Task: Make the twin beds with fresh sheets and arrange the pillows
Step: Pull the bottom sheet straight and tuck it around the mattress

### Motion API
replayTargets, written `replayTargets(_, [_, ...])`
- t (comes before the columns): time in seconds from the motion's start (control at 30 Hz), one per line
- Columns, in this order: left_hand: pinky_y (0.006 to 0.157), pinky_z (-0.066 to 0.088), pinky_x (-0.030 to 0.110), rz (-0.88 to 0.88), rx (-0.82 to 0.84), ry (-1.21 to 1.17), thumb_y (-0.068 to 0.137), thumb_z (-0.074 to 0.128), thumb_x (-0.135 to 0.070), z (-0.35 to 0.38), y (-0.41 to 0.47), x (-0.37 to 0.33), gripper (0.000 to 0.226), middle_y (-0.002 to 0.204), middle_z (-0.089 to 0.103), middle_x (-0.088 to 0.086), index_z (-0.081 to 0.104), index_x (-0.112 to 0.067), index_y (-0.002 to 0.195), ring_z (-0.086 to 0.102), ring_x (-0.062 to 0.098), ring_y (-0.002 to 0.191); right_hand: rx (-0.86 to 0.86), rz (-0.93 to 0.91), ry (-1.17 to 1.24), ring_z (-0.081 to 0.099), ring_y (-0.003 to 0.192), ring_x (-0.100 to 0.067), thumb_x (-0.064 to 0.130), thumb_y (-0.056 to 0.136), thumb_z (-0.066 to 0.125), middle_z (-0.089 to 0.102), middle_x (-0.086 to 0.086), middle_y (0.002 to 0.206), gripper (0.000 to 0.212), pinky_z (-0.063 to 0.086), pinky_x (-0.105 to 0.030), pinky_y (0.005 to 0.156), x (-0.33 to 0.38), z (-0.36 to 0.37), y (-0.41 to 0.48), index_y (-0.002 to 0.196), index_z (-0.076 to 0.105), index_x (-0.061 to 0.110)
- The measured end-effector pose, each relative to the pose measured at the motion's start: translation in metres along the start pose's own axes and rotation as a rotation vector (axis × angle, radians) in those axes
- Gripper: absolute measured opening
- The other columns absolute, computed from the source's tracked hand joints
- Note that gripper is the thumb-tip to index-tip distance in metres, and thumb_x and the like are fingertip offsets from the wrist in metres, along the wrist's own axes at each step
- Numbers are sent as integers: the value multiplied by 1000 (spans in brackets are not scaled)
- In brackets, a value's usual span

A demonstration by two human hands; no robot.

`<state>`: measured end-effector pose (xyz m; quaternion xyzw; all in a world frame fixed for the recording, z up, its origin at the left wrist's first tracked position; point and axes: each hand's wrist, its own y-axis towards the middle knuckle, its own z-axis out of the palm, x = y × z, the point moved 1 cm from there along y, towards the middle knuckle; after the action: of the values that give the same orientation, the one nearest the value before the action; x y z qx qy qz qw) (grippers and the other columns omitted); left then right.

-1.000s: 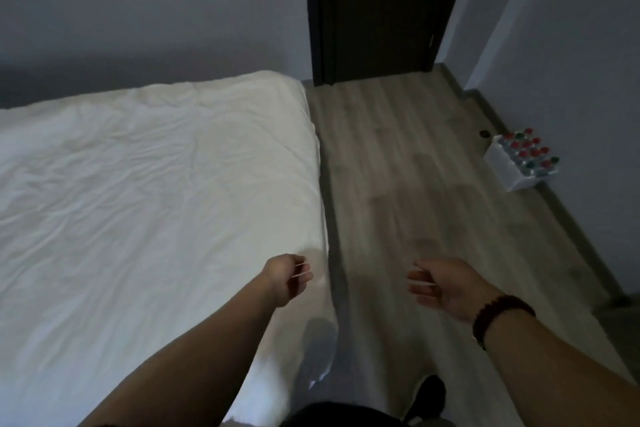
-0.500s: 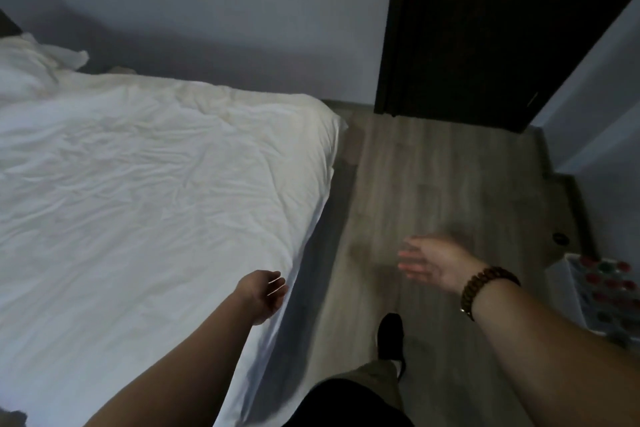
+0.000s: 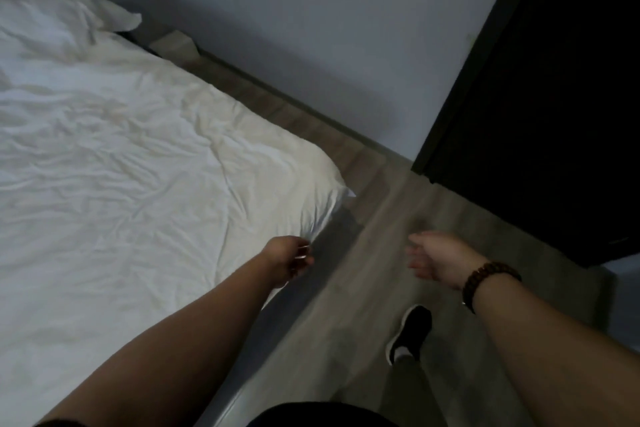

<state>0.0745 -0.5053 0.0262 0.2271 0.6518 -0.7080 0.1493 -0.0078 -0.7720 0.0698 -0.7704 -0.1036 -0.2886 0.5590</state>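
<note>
A dark door (image 3: 554, 97) is seen far right, a grey wall (image 3: 311, 28) left of it, a wood floor (image 3: 346, 305) near.

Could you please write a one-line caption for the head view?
Person beside a white-sheeted bed, left hand at its edge, right hand open above the floor, pillow at the far end.

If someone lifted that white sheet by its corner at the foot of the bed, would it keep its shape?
Probably not. The sheet is creased all over, so it likely flops and drapes. It hangs limply over the bed's corner, suggesting thin, light cloth. Pushed, it would probably bunch rather than slide.
</note>
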Motion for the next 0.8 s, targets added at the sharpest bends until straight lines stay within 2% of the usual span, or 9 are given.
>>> replayTargets(0.07, [57,37,28,3,-77,-73,104,45,-10,24,31,-24,16,88,60,8,60,-8,100,58,21,69,74,-13,-65,60,77,-22,20,103,52,61,-9,99,8,54,-43,82,46,-16,51,98,57,18])
replayTargets(0.13, [55,39,28,-35,-184,-191,103,44,-9,40,49,-43,18,87,61,9,60,-8,95,60,22,70,165,0,-158,62,85,-24,22,103,53,62,-9,103,6,53,-46,92,94,-26,89,100,57,20])
replayTargets(0.17, [55,40,28,-61,-231,-234,103,44,-9,48,54,-51,19,86,61,9,60,-8,93,60,23,70,204,0,-208,63,90,-26,22,103,53,62,-9,105,5,54,-46,92,120,-30,105,98,56,22])
replayTargets(0.23, [57,40,29,-95,-319,-315,103,45,-8,64,59,-67,20,85,61,10,60,-7,91,60,25,70,271,-22,-310,64,92,-27,23,102,54,64,-9,106,3,56,-43,80,170,-36,138,102,57,22])
replayTargets(0.3, [56,40,28,-114,-404,-377,103,45,-8,79,60,-81,20,83,60,9,60,-7,91,58,24,69,309,-42,-406,63,89,-26,22,101,55,64,-9,104,7,54,-39,73,216,-34,164,108,57,20])
replayTargets(0.37, [52,40,27,-126,-455,-438,103,46,-8,93,62,-97,17,81,59,8,60,-8,92,57,23,67,354,-58,-478,61,86,-27,20,101,55,62,-9,99,5,52,-40,73,259,-25,187,106,56,18])
replayTargets(0.47, [52,41,26,-138,-526,-556,103,48,-10,103,79,-117,16,84,60,8,60,-9,93,59,23,68,428,-69,-591,59,77,-24,19,101,54,60,-8,94,2,49,-35,64,311,-5,221,102,55,17])
replayTargets(0.6, [55,40,27,-156,-634,-664,104,46,-12,111,133,-145,17,86,61,8,59,-11,93,62,23,70,478,-144,-727,61,78,-23,20,101,55,61,-8,98,8,49,-34,63,374,23,279,108,56,17])
replayTargets(0.8, [56,43,29,-215,-639,-650,101,54,-9,148,216,-205,6,87,59,9,59,-7,99,62,24,67,502,-141,-934,62,88,-24,21,100,57,62,-7,105,3,51,-35,66,456,47,347,100,58,19])
